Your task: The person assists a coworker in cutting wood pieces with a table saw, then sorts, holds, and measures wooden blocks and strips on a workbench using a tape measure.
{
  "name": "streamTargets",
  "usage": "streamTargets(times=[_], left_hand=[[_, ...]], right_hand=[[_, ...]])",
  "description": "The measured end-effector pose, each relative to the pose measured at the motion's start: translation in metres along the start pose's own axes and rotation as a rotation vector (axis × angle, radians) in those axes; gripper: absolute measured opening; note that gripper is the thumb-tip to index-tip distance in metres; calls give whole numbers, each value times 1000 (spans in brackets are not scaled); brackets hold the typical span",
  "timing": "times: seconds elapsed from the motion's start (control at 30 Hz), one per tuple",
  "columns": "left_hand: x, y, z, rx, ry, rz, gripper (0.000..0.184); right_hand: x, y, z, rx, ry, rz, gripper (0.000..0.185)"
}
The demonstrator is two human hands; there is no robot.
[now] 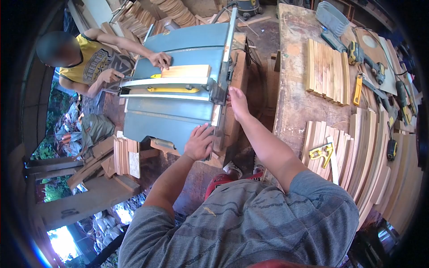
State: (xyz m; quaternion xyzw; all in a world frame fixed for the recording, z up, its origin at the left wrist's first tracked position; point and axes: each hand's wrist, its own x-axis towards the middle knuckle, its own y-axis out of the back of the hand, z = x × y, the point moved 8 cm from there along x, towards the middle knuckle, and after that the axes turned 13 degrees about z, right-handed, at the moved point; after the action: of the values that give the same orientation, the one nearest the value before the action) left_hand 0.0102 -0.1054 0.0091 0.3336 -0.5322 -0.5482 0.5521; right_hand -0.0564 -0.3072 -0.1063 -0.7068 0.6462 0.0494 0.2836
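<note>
Mid-frame I had the left hand (199, 142) splayed on the table saw (167, 110), likely bracing; right hand (238, 102) by rip fence (178, 81), couldn't tell grip

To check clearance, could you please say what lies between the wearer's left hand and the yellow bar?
From left hand to yellow bar, the head view shows blue tabletop, then a pale strip.

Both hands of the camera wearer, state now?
Left hand: open, palm down at the saw table edge.
Right hand: fingers curled by the fence end; grip can't be told.
</note>
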Motion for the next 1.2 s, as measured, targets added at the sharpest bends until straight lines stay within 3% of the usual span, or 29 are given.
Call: streamTargets(times=[0.5,0.8,1.03,1.2], left_hand=[[1,1,3,21,-22,2,26],[1,-4,4,1,-30,-8,28],[0,0,5,-30,-22,28,32],[2,0,7,-36,-30,23,32]], right_hand=[[-7,5,-24,14,-22,21,39],[19,14,-45,94,-27,73,24],[12,100,-102,108,30,300,18],[-21,195,-222,61,389,440,18]])
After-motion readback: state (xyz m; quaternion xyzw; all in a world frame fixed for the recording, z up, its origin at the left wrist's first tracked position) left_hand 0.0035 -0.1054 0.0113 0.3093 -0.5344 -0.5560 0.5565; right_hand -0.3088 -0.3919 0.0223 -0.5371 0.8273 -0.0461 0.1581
